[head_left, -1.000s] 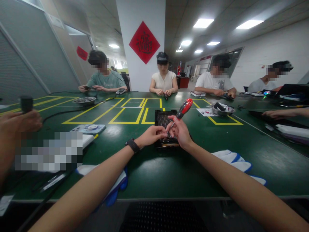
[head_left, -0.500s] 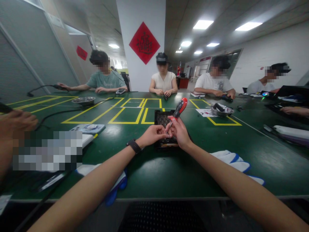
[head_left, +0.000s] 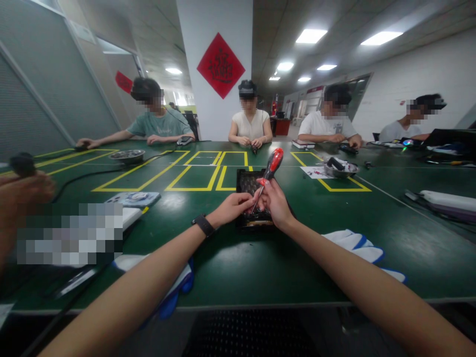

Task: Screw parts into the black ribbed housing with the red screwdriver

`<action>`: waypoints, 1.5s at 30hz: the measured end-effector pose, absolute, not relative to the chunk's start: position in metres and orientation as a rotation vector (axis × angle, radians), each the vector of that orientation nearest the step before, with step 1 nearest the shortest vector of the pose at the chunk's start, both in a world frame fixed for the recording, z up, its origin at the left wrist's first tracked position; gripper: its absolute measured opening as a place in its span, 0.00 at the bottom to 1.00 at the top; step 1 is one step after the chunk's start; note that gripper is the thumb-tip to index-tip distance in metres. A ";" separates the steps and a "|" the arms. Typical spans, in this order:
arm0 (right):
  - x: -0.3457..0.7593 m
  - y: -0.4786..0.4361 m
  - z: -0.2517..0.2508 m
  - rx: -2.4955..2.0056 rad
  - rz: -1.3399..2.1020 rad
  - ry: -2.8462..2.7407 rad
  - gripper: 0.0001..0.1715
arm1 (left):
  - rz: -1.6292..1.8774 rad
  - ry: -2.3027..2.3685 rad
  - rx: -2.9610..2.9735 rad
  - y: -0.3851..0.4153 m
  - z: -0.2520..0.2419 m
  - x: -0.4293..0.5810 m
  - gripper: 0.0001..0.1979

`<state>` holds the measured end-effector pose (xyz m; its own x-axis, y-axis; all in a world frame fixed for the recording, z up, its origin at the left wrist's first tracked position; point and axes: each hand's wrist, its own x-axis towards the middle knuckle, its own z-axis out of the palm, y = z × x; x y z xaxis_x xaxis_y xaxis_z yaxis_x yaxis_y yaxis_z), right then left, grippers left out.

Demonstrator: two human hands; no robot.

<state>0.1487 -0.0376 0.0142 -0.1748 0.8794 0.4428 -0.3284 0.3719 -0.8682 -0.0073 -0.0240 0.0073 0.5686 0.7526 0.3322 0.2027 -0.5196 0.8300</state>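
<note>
A screwdriver point(head_left: 274, 162) with a red and black handle leans up to the right, its thin shaft slanting down toward the left. My right hand point(head_left: 277, 202) is closed around the lower handle and the top of the shaft. Close beside the shaft, my left hand point(head_left: 233, 207) has its fingers pinched together; whatever lies between them is too small to make out. Both hands are over a black, open box-like part point(head_left: 243, 181) with a gridded inside, lying on the green table point(head_left: 230, 270). The screwdriver's tip is hard to see against the dark part.
White gloves with blue edging lie on both sides: a left glove point(head_left: 173, 292) under my forearm and a right glove point(head_left: 353, 245). Metal bowls point(head_left: 127, 156) point(head_left: 341, 168) stand farther off. A phone point(head_left: 136, 199) lies left. Several people sit opposite; a co-worker's hand point(head_left: 26, 196) is at left.
The screwdriver's handle has tipped left and slightly up, and more of its shaft shows below my fingers. The co-worker's hand at far left has shifted slightly.
</note>
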 end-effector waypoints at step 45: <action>0.149 -0.038 0.016 -0.569 1.178 -1.321 0.18 | 0.886 0.697 1.929 -0.025 0.006 -0.007 0.15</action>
